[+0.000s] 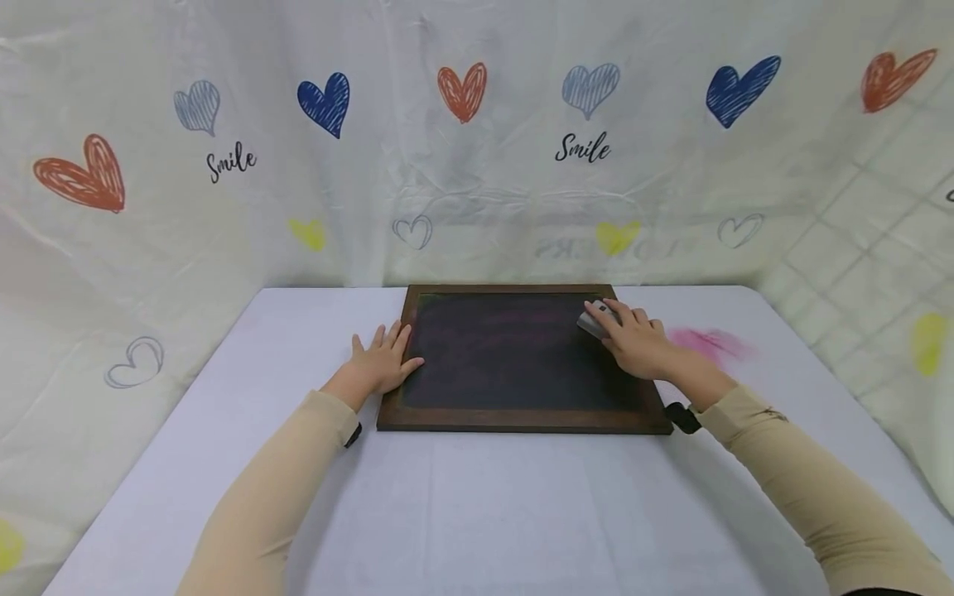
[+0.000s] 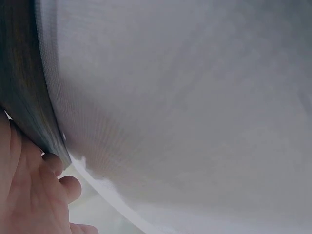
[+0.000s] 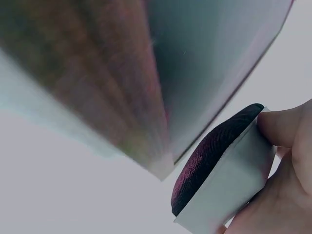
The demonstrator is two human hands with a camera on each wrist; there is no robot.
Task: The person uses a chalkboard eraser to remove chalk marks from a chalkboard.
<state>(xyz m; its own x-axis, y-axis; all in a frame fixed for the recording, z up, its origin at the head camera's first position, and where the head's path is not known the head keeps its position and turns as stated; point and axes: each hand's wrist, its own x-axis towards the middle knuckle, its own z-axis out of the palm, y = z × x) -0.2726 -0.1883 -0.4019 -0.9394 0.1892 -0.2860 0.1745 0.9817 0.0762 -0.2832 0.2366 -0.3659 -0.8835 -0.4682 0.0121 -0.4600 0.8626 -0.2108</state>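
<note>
A framed chalkboard (image 1: 507, 356) with a brown wooden border lies on the table, faint pinkish smears on its dark surface. My left hand (image 1: 376, 362) rests on the left side of the frame, fingers spread and straight; in the left wrist view its fingertips (image 2: 70, 189) show near the frame's edge. Over the board's upper right, my right hand (image 1: 637, 343) grips a chalkboard eraser (image 1: 592, 324) between thumb and fingers. In the right wrist view the eraser (image 3: 234, 173) has a pale grey back and a dark, rounded felt pad dusted pink, tilted beside the wooden frame (image 3: 97, 73).
A pink chalk smudge (image 1: 711, 343) marks the white tablecloth (image 1: 477, 505) right of the board. Behind the table hangs a white curtain (image 1: 514, 165) printed with hearts. Dark wrist devices (image 1: 681, 418) show at both cuffs.
</note>
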